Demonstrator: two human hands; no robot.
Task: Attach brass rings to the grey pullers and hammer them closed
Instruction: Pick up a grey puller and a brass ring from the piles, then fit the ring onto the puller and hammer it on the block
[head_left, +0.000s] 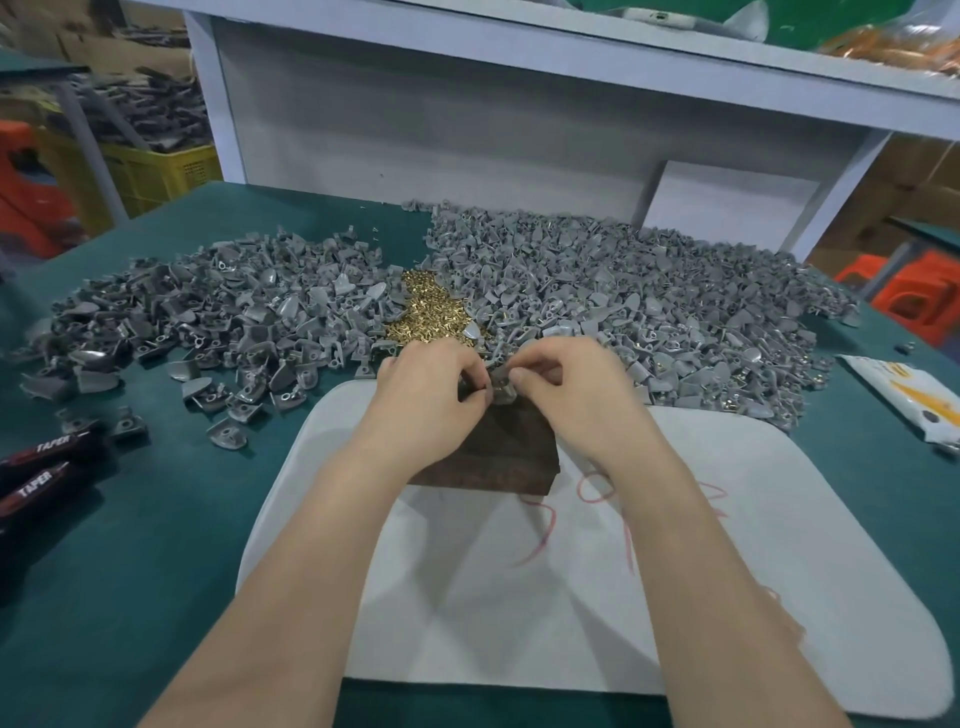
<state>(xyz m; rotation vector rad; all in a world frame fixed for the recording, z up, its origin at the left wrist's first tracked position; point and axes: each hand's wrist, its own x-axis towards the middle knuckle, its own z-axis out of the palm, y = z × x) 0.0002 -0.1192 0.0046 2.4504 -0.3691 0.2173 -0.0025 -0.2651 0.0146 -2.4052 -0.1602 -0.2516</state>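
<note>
The left hand (431, 387) and right hand (569, 387) pinch one grey puller (502, 391) over the dark block (493, 457).
Fingers hide most of it. Puller heaps (623, 291) and brass rings (426, 312) crowd the white mat (519, 597) at its far edge.

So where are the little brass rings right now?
In the head view, the brass rings sit mid-table, wedged between the left pile of grey pullers and the right pile, just beyond the left hand.

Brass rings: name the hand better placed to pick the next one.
Left, probably. The left hand sits just in front of the brass rings, while the right hand lies off to the side. Both pinch the grey puller, so the right would hold it alone.
</note>
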